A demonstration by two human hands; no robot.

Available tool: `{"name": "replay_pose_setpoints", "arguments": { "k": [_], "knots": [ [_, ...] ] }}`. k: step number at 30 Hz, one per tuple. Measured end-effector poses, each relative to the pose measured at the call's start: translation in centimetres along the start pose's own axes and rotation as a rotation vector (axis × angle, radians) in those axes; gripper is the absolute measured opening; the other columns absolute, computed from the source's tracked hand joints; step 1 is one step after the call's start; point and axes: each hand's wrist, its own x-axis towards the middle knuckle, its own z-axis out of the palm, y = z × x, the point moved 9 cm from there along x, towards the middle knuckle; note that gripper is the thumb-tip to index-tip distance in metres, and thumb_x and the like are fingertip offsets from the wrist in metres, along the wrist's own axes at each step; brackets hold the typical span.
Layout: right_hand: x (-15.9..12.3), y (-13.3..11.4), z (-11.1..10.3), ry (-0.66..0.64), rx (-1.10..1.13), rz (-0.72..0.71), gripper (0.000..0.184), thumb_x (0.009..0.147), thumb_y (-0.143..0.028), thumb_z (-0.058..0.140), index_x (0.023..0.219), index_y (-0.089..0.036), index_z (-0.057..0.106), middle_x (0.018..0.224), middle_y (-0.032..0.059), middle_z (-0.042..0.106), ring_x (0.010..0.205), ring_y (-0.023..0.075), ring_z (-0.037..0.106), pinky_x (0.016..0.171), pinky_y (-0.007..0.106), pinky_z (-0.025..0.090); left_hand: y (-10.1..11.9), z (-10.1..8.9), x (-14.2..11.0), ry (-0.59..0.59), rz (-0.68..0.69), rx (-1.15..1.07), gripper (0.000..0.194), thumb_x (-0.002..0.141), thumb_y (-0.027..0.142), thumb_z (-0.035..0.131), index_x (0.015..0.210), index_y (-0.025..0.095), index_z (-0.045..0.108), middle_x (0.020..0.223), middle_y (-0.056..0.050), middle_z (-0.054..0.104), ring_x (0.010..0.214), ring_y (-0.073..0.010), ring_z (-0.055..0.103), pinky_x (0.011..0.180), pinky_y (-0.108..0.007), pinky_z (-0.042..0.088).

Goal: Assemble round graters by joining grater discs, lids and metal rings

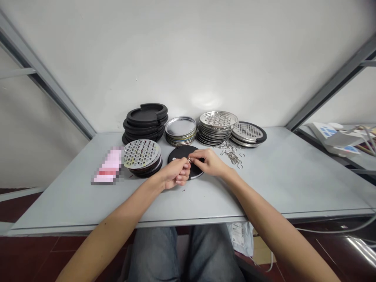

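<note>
My left hand (178,174) is closed, its fingers curled and its thumb and forefinger pinching a small shiny metal piece (189,159). Opposite it, my right hand (210,161) pinches the same piece between thumb and fingertips. Whether the piece is a ring or a clasp is too small to make out. Both hands are over a round black disc (183,151) on the table, which they partly cover. To the right of my right hand lies a loose heap of metal clasps (232,155) and several split rings (240,166).
Behind are stacks of black rims (146,115), plain metal discs (180,127) and perforated metal discs (217,119). A rimmed perforated disc (248,132) tops a stack at right. Nearer left stands another perforated-disc stack (143,154), beside a blurred pink item (110,164) on the grey table (293,184).
</note>
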Motion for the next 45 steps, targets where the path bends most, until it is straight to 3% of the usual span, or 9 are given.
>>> {"name": "replay_pose_setpoints", "arguments": {
  "k": [8, 17, 31, 38, 45],
  "knots": [
    [0.0, 0.1, 0.4, -0.012, 0.036, -0.003, 0.022, 0.084, -0.010, 0.045, 0.076, -0.016, 0.064, 0.071, 0.0028, 0.064, 0.065, 0.0136, 0.054, 0.065, 0.025, 0.041, -0.6, 0.0, -0.2, 0.046, -0.061, -0.019, 0.025, 0.089, 0.019, 0.028, 0.064, 0.019, 0.034, 0.045, 0.010, 0.026, 0.029, -0.0037, 0.020, 0.030, -0.014, 0.014],
    [0.0, 0.4, 0.2, 0.031, 0.018, 0.051, 0.021, 0.082, -0.009, 0.045, 0.075, -0.016, 0.064, 0.070, 0.0021, 0.063, 0.066, 0.0134, 0.054, 0.065, 0.024, 0.040, -0.2, 0.3, 0.0, 0.054, 0.039, -0.029, 0.024, 0.087, 0.019, 0.030, 0.064, 0.020, 0.033, 0.045, 0.010, 0.026, 0.030, -0.0044, 0.020, 0.031, -0.015, 0.015],
    [0.1, 0.4, 0.4, 0.001, 0.033, 0.075, 0.021, 0.082, -0.011, 0.045, 0.072, -0.016, 0.063, 0.066, 0.0007, 0.062, 0.062, 0.0126, 0.053, 0.060, 0.024, 0.041, -0.5, 0.5, -0.3, 0.096, 0.015, -0.107, 0.027, 0.089, 0.020, 0.029, 0.063, 0.020, 0.033, 0.045, 0.010, 0.024, 0.030, -0.0038, 0.019, 0.031, -0.014, 0.014],
    [-0.7, -1.4, -1.8, 0.225, -0.096, -0.120, 0.025, 0.086, -0.012, 0.046, 0.094, -0.018, 0.069, 0.081, 0.0073, 0.069, 0.074, 0.0175, 0.061, 0.068, 0.029, 0.048, 0.9, 1.2, -0.7, 0.100, 0.247, 0.070, 0.022, 0.083, 0.017, 0.033, 0.062, 0.020, 0.033, 0.041, 0.008, 0.028, 0.030, -0.0054, 0.022, 0.031, -0.016, 0.019],
    [-0.5, -1.4, -1.7, 0.211, -0.125, -0.130, 0.025, 0.087, -0.013, 0.046, 0.094, -0.019, 0.070, 0.080, 0.0072, 0.069, 0.073, 0.0174, 0.062, 0.066, 0.029, 0.049, 0.5, 1.4, -0.3, 0.060, 0.259, 0.006, 0.020, 0.083, 0.018, 0.034, 0.063, 0.021, 0.032, 0.043, 0.009, 0.028, 0.031, -0.0051, 0.022, 0.033, -0.016, 0.021]
  ]
}}
